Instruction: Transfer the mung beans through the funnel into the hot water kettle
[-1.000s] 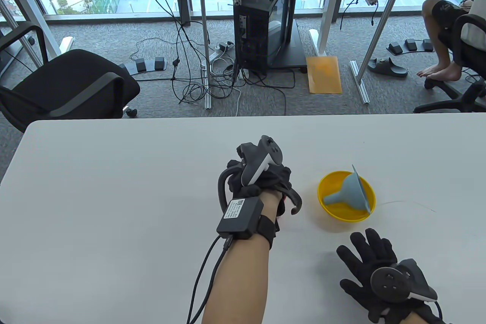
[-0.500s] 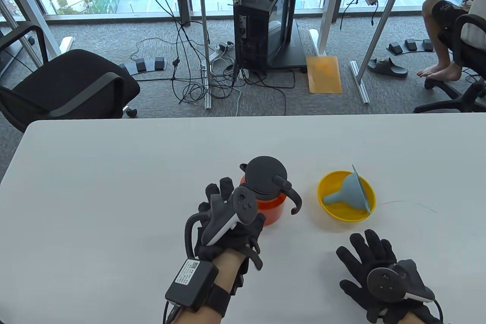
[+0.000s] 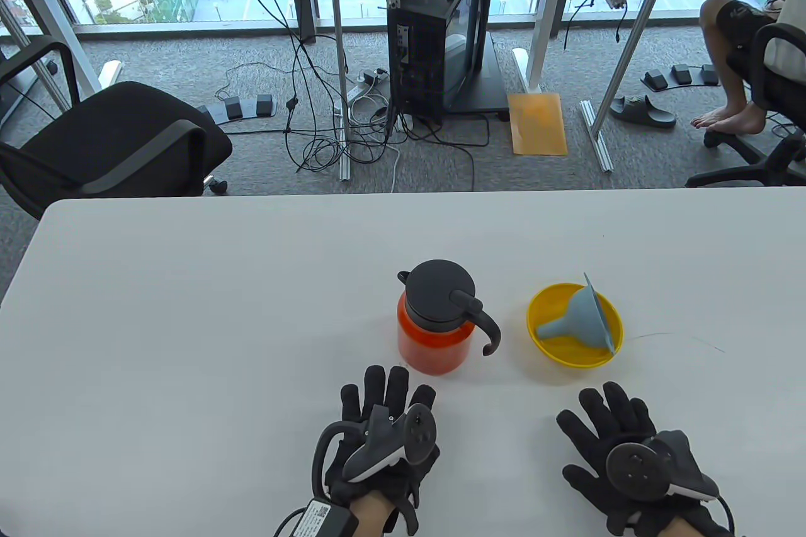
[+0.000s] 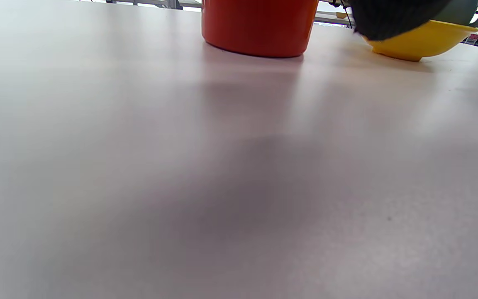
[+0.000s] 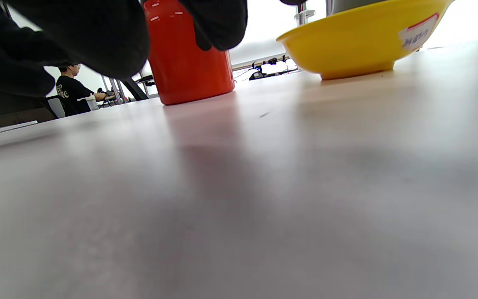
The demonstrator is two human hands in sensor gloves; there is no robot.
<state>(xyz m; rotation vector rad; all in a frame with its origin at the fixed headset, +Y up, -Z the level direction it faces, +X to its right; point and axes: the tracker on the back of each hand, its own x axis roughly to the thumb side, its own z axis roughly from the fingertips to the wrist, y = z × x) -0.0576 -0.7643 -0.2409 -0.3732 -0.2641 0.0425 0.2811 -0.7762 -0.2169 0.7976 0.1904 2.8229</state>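
Left hand (image 3: 384, 436) withdrawn from kettle (image 3: 436, 326), flat on table (image 3: 189, 310)

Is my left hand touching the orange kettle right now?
Apart. The table view shows bare table between the left hand fingertips and the kettle base; the hand lies flat, fingers spread.

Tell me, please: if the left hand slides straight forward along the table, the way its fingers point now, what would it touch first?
Most likely the orange kettle. The left hand lies flat with its fingertips aimed at the kettle's base, just ahead. The yellow bowl sits off to the right, outside that line.
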